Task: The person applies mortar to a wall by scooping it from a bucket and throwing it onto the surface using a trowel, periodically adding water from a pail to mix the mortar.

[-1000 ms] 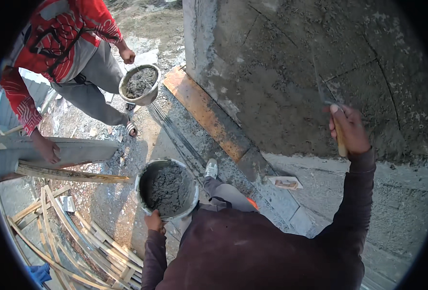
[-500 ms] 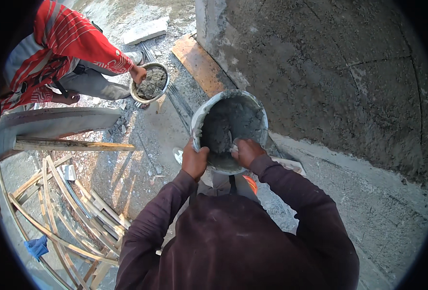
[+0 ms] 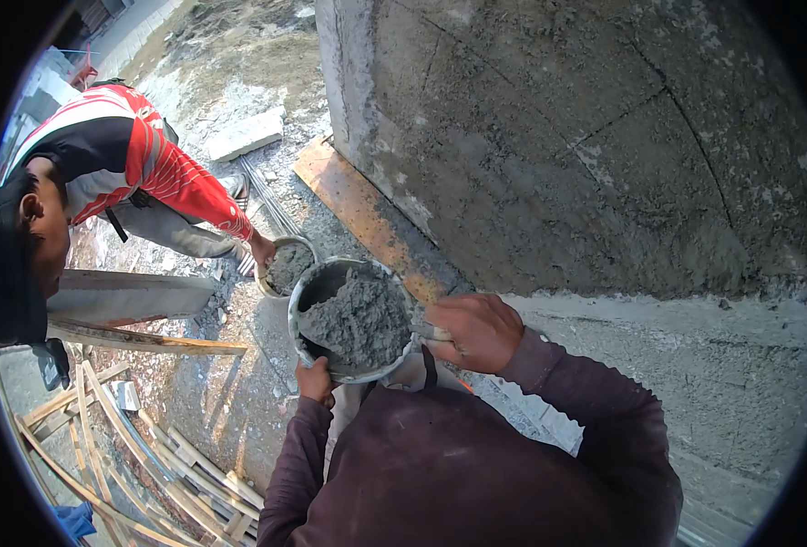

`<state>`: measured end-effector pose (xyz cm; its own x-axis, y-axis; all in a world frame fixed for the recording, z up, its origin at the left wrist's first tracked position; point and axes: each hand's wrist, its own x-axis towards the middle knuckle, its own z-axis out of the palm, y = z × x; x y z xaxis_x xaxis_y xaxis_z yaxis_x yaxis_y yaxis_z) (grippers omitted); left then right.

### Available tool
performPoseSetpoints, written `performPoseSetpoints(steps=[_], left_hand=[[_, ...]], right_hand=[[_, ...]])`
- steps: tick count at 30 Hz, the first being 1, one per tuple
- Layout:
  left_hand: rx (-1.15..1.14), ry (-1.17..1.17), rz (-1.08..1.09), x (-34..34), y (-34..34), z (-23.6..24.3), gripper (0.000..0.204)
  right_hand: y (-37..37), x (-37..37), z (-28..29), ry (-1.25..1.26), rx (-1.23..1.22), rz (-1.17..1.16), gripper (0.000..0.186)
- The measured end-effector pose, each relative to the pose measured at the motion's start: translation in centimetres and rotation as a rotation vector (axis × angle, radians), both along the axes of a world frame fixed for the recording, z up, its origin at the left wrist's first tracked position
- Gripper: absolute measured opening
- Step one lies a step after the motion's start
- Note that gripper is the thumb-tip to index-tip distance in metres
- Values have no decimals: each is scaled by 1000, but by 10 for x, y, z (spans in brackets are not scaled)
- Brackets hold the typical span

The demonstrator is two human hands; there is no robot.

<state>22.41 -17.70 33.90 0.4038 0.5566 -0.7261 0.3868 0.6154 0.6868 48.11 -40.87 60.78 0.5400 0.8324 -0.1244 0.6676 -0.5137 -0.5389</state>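
Observation:
My left hand [image 3: 317, 381] grips the near-left rim of a pale bucket [image 3: 406, 345] of grey wet mortar [image 3: 363, 323], held in front of my body. At the bucket's right side my right hand [image 3: 476, 333] is closed on a trowel [image 3: 426, 334], whose blade is mostly hidden by mortar and fingers. A heap of mortar sits high in the bucket. Beyond it, a co-worker's hand [image 3: 262, 250] grips a second bucket [image 3: 308, 246] holding mortar.
A co-worker [image 3: 171, 182] in red sleeves bends at the left beside a grey beam [image 3: 139, 296] and plank [image 3: 166, 342]. Loose timber strips [image 3: 102, 456] lie lower left. A rough plastered wall [image 3: 585, 164] fills the right, with a stained board [image 3: 330, 182] along its foot.
My right hand has come from the wall down to the bucket, then rightward with the trowel. Mortar now mounds higher there. The co-worker has bent over; their bucket is lower.

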Motion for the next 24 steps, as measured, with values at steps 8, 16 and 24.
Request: performPoseSetpoints(steps=[8, 16, 24], left_hand=[[56, 237, 143, -139, 38, -16, 33], [-13, 349, 202, -195, 56, 2, 32], [40, 187, -2, -194, 52, -30, 37]], right_hand=[[23, 76, 24, 1278, 8, 352, 37], [-214, 22, 170, 270, 582, -897, 48], [-78, -86, 12, 109, -128, -299, 33]])
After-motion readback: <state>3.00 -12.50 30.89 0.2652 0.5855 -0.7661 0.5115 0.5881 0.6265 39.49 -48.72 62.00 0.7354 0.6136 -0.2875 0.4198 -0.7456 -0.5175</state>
